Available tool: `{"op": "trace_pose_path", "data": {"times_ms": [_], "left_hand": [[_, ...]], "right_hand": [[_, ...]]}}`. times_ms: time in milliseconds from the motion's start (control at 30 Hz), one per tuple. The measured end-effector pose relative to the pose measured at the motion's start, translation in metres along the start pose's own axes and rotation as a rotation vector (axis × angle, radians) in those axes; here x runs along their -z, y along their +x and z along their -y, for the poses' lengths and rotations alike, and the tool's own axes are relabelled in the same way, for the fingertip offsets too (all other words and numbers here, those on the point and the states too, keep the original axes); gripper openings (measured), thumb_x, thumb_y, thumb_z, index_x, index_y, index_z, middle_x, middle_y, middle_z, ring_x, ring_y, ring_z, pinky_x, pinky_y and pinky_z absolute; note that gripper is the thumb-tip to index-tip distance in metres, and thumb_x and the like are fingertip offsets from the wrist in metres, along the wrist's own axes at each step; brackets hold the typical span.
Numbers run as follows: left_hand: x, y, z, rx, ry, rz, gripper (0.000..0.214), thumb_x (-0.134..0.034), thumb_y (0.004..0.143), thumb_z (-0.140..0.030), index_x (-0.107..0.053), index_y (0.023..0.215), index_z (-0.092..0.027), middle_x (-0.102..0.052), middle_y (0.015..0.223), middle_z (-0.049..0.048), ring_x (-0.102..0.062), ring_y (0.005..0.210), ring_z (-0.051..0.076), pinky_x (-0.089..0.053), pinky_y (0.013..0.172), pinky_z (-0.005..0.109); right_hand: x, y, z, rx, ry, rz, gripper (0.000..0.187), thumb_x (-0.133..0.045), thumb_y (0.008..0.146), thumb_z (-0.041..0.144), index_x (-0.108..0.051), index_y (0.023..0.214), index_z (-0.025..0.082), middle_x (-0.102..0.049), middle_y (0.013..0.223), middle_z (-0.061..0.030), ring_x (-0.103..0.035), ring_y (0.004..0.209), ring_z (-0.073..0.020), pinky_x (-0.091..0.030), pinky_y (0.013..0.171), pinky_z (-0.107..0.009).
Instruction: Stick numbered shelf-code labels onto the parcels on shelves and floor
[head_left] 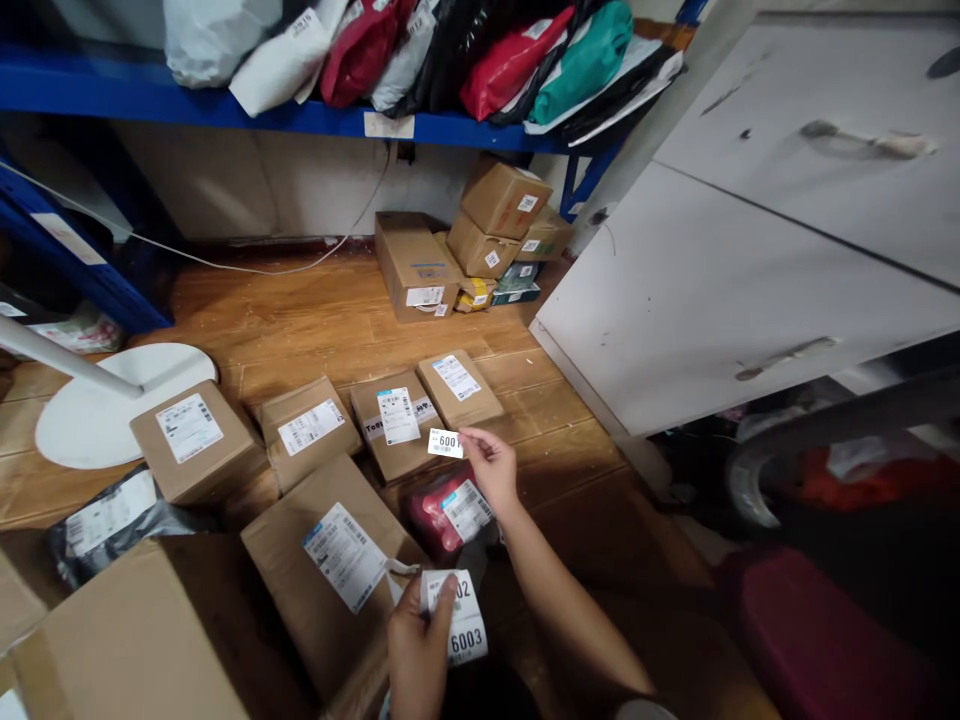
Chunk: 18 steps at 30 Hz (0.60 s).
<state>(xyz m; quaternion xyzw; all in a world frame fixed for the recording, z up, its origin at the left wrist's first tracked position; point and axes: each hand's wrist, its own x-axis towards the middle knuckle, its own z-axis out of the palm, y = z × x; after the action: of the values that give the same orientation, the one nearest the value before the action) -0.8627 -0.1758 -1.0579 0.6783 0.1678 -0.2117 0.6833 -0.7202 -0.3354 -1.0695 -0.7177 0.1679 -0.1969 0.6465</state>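
right hand (489, 468) pinches a small white label (444, 444) (bold black "6001"); left hand (420, 640) grips a white label strip (469, 622).

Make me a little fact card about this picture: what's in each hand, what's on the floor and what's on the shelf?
Left hand: holds a strip of white paper number labels; 6003 shows
Right hand: pinches a small white paper label that seems to read 6001
Near right hand: shiny red wrapped parcel
Floor: brown wood-look boards, brown cardboard boxes with white stickers, round white stand base
Shelf: blue metal shelf bearing red, green, white and black bagged parcels
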Motion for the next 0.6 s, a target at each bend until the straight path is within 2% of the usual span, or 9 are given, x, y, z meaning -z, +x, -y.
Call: {"op": "trace_pose_path", "data": {"times_ms": [167,267,367,500,600], "left_hand": [[-0.005,0.004,0.001,0.006,0.029,-0.037,0.043,-0.064,0.071,-0.057,-0.065,0.079,-0.015,-0.069,0.066,0.0046,-0.064,0.062,0.021,-0.048,0.054,0.024],[-0.011,0.001,0.002,0.006,0.035,-0.011,0.042,-0.062,0.073,-0.056,-0.066,0.078,-0.015,-0.068,0.065,0.0037,-0.063,0.062,0.020,-0.048,0.054,0.024],[-0.016,-0.005,0.011,0.021,0.049,0.006,0.044,-0.059,0.074,-0.059,-0.065,0.076,-0.015,-0.067,0.064,0.0036,-0.061,0.061,0.019,-0.046,0.054,0.023],[-0.016,-0.014,0.037,0.023,0.113,-0.060,0.048,-0.060,0.069,-0.064,-0.065,0.068,-0.016,-0.063,0.056,0.0031,-0.058,0.057,0.019,-0.045,0.054,0.025],[-0.013,-0.017,0.054,0.039,0.147,-0.073,0.051,-0.058,0.067,-0.068,-0.066,0.067,-0.017,-0.063,0.054,0.0031,-0.058,0.056,0.020,-0.044,0.053,0.025]], "right_hand": [[0.001,0.004,-0.009,-0.008,-0.009,0.033,0.022,-0.068,0.072,0.035,-0.071,0.086,0.018,-0.073,0.081,-0.0062,-0.066,0.073,-0.0189,-0.054,0.070,-0.032],[0.011,0.015,-0.024,-0.026,-0.017,0.046,0.025,-0.068,0.070,0.037,-0.070,0.087,0.018,-0.071,0.081,-0.0056,-0.065,0.073,-0.0182,-0.052,0.070,-0.031],[0.027,0.032,-0.053,-0.056,-0.032,0.029,0.030,-0.073,0.061,0.038,-0.065,0.080,0.017,-0.067,0.073,-0.0021,-0.061,0.067,-0.0160,-0.050,0.067,-0.030],[0.040,0.056,-0.102,-0.091,-0.078,-0.029,0.037,-0.078,0.045,0.038,-0.049,0.059,0.019,-0.052,0.057,0.0061,-0.048,0.056,-0.0114,-0.043,0.060,-0.027],[0.040,0.071,-0.133,-0.100,-0.096,-0.044,0.041,-0.076,0.045,0.040,-0.043,0.059,0.020,-0.045,0.056,0.0086,-0.044,0.055,-0.0100,-0.041,0.059,-0.026]]}}
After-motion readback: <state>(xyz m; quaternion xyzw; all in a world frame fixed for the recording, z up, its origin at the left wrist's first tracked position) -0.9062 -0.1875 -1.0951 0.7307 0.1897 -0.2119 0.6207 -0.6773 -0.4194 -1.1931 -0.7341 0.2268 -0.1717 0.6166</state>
